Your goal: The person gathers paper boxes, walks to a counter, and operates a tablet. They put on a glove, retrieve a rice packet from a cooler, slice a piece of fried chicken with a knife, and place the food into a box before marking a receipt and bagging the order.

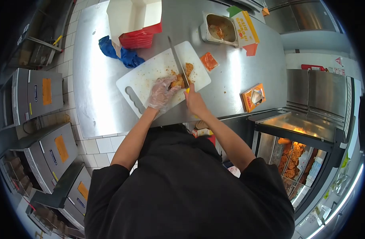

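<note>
A white cutting board [144, 75] lies at a slant on the steel table, with crumbs scattered over it. My left hand [162, 93], in a clear plastic glove, presses on a piece of fried chicken [177, 82]. The bare fingers of my right hand [196, 102] wrap round the yellow handle of a long knife [177, 57]. Its blade points away from me and crosses the board at the chicken's right side. Just right of the blade rests a smaller breaded piece [189, 69]. How deep the edge has cut is hidden.
On the steel table [99, 87] are red-and-white cartons [140, 38], a crumpled blue cloth [130, 58], a steel container [220, 28], a printed box [246, 30], an orange packet [209, 61] and an orange box [253, 97]. A heated display cabinet [298, 137] with fried chicken stands at right.
</note>
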`<state>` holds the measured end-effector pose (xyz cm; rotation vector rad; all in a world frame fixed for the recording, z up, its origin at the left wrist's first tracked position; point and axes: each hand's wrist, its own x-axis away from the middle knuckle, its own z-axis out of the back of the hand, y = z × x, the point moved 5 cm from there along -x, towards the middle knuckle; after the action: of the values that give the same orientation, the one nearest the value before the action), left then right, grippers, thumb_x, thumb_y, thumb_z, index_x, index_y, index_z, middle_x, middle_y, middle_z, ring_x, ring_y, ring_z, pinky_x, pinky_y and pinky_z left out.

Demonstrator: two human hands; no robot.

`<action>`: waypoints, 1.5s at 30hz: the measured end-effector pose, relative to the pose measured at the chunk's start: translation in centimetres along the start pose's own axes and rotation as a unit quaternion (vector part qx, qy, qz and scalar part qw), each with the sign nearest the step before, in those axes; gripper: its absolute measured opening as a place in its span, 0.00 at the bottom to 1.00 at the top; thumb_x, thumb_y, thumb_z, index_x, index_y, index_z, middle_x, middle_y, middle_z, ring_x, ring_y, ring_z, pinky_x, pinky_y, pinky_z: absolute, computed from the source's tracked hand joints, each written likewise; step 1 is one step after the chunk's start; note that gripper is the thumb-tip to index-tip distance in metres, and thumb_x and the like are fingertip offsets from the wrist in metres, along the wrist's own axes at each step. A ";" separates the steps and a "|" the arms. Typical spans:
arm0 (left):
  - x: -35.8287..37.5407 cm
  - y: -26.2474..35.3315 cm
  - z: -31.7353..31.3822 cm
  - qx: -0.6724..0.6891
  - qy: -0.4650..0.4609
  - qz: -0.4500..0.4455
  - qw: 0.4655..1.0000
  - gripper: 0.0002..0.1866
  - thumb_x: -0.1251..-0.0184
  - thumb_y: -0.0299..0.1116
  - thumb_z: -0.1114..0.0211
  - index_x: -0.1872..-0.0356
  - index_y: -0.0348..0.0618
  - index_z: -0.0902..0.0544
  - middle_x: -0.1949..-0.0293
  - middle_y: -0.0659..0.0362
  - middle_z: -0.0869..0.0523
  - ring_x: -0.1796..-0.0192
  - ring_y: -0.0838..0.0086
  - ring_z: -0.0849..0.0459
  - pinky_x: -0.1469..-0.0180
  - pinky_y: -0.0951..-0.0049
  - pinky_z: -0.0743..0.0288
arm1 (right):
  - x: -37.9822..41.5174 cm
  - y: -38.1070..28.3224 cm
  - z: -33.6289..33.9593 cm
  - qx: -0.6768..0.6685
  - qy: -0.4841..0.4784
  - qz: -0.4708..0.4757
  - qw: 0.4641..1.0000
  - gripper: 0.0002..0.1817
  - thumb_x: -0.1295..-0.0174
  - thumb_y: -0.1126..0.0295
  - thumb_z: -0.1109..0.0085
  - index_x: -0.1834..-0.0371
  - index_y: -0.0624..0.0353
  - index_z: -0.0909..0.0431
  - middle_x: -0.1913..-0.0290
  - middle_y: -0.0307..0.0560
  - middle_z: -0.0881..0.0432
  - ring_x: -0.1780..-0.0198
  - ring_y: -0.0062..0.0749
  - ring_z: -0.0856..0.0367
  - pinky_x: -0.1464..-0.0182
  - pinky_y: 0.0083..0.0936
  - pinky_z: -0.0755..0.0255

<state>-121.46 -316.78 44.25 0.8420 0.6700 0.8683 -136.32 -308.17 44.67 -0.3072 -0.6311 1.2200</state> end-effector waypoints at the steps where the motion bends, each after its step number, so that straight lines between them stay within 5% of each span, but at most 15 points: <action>1: -0.4 0.0 0.0 0.000 0.003 -0.005 1.000 0.23 0.42 0.45 0.26 0.50 0.42 0.16 0.52 0.53 0.13 0.47 0.60 0.18 0.44 0.64 0.24 | -1.3 0.0 0.6 -0.002 0.002 0.031 1.000 0.20 0.27 0.63 0.51 0.44 0.68 0.44 0.76 0.74 0.23 0.71 0.74 0.23 0.69 0.60 0.31; 4: -0.8 0.1 0.0 -0.006 0.029 -0.039 0.999 0.23 0.42 0.44 0.25 0.50 0.42 0.16 0.52 0.52 0.13 0.49 0.60 0.17 0.44 0.65 0.23 | 0.2 -2.4 4.7 0.018 -0.072 0.005 0.997 0.21 0.27 0.64 0.51 0.43 0.69 0.43 0.77 0.73 0.23 0.71 0.74 0.23 0.69 0.59 0.31; 7: 0.2 -1.6 -0.8 0.084 0.031 0.121 0.989 0.26 0.40 0.50 0.30 0.49 0.41 0.16 0.50 0.51 0.14 0.48 0.53 0.19 0.42 0.60 0.27 | 5.7 -2.9 3.9 0.022 -0.082 -0.036 0.996 0.25 0.27 0.65 0.52 0.37 0.71 0.46 0.73 0.74 0.21 0.69 0.73 0.22 0.66 0.59 0.29; 13: 0.2 -0.4 0.2 0.021 -0.015 0.016 1.000 0.31 0.45 0.53 0.27 0.46 0.40 0.17 0.55 0.46 0.14 0.51 0.52 0.18 0.47 0.57 0.24 | -0.1 -2.0 -0.5 -0.026 -0.030 -0.049 0.998 0.23 0.27 0.64 0.52 0.40 0.71 0.44 0.73 0.73 0.21 0.68 0.72 0.21 0.66 0.57 0.28; 16: -0.1 0.9 0.4 -0.094 0.002 -0.036 0.995 0.21 0.39 0.39 0.27 0.49 0.39 0.18 0.54 0.51 0.14 0.56 0.67 0.13 0.55 0.68 0.19 | -2.5 -3.0 2.9 -0.027 -0.044 0.017 0.999 0.20 0.27 0.64 0.51 0.45 0.70 0.42 0.74 0.73 0.21 0.69 0.72 0.21 0.66 0.57 0.29; 18: 0.7 -1.8 -0.2 0.110 0.121 0.042 0.986 0.22 0.41 0.41 0.27 0.49 0.39 0.17 0.59 0.49 0.13 0.56 0.60 0.15 0.55 0.64 0.20 | -0.6 -4.9 6.0 -0.023 -0.086 -0.023 0.996 0.19 0.27 0.64 0.51 0.47 0.69 0.42 0.74 0.73 0.21 0.69 0.72 0.21 0.66 0.57 0.29; 20: 0.7 -2.3 -0.4 0.109 0.101 0.062 0.987 0.19 0.40 0.38 0.27 0.51 0.39 0.17 0.59 0.50 0.13 0.58 0.62 0.14 0.57 0.67 0.19 | 2.9 -4.9 5.6 -0.017 -0.144 -0.070 0.987 0.18 0.27 0.64 0.51 0.48 0.68 0.42 0.74 0.73 0.21 0.69 0.72 0.21 0.66 0.57 0.29; 25: 1.0 -2.6 -0.6 0.098 0.101 0.053 0.989 0.10 0.39 0.32 0.29 0.60 0.37 0.14 0.63 0.52 0.12 0.63 0.64 0.12 0.59 0.70 0.19 | 5.7 -4.7 4.0 -0.027 -0.104 -0.051 0.993 0.20 0.27 0.65 0.52 0.45 0.71 0.44 0.74 0.74 0.22 0.69 0.74 0.22 0.66 0.59 0.30; 27: 1.7 -4.8 -2.3 0.218 0.075 0.134 0.964 0.07 0.35 0.24 0.35 0.59 0.33 0.16 0.65 0.52 0.11 0.59 0.68 0.10 0.57 0.73 0.18 | 5.4 -3.8 1.5 -0.028 -0.094 -0.045 0.994 0.21 0.27 0.65 0.52 0.44 0.71 0.44 0.74 0.74 0.22 0.69 0.74 0.22 0.66 0.60 0.31; 34: 1.0 -2.9 -0.7 0.132 0.092 0.073 0.984 0.06 0.38 0.31 0.31 0.67 0.39 0.13 0.70 0.53 0.12 0.67 0.65 0.13 0.63 0.70 0.20 | 2.3 -1.9 -1.4 -0.015 -0.004 0.019 1.000 0.19 0.27 0.66 0.51 0.45 0.68 0.43 0.78 0.72 0.23 0.73 0.73 0.24 0.69 0.60 0.33; 37: 0.0 -1.9 -0.2 0.183 0.040 0.131 0.974 0.12 0.41 0.38 0.28 0.62 0.42 0.13 0.62 0.52 0.12 0.55 0.62 0.14 0.53 0.65 0.21 | 4.1 -3.7 2.9 0.023 0.018 -0.020 0.999 0.20 0.28 0.65 0.49 0.43 0.68 0.41 0.75 0.70 0.21 0.69 0.70 0.21 0.68 0.58 0.29; 39: -1.9 0.8 1.4 -0.093 0.063 -0.001 0.994 0.24 0.50 0.39 0.23 0.52 0.39 0.16 0.47 0.46 0.17 0.42 0.60 0.19 0.42 0.62 0.24 | 6.9 -2.5 4.3 0.019 0.062 -0.046 0.997 0.19 0.28 0.64 0.49 0.44 0.67 0.40 0.74 0.69 0.21 0.69 0.70 0.21 0.68 0.58 0.29; 40: -3.4 2.9 1.9 -0.090 0.059 -0.010 0.994 0.24 0.50 0.39 0.23 0.52 0.39 0.16 0.47 0.46 0.17 0.42 0.60 0.19 0.42 0.62 0.24 | 8.2 -1.7 5.0 0.017 0.093 -0.071 0.993 0.19 0.28 0.63 0.49 0.45 0.65 0.39 0.74 0.69 0.20 0.69 0.70 0.21 0.68 0.58 0.29; 43: -7.1 7.5 -1.4 -0.201 0.030 -0.191 0.960 0.30 0.53 0.46 0.24 0.47 0.46 0.16 0.35 0.42 0.27 0.31 0.54 0.31 0.24 0.49 0.50 | 9.9 1.7 4.8 -0.005 0.145 -0.153 0.978 0.18 0.29 0.63 0.49 0.46 0.64 0.39 0.72 0.68 0.20 0.68 0.70 0.20 0.66 0.59 0.29; 45: -8.1 5.7 -3.7 -0.237 -0.038 -0.177 0.954 0.27 0.47 0.45 0.28 0.47 0.42 0.18 0.37 0.43 0.26 0.33 0.57 0.29 0.27 0.49 0.45 | 8.6 3.1 4.1 0.003 0.176 -0.182 0.967 0.18 0.29 0.63 0.49 0.44 0.63 0.38 0.72 0.68 0.19 0.67 0.69 0.20 0.66 0.58 0.28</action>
<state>-130.46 -320.29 48.56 0.3056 0.4935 0.6274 -139.41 -299.49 48.66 -0.3746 -0.3538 0.7880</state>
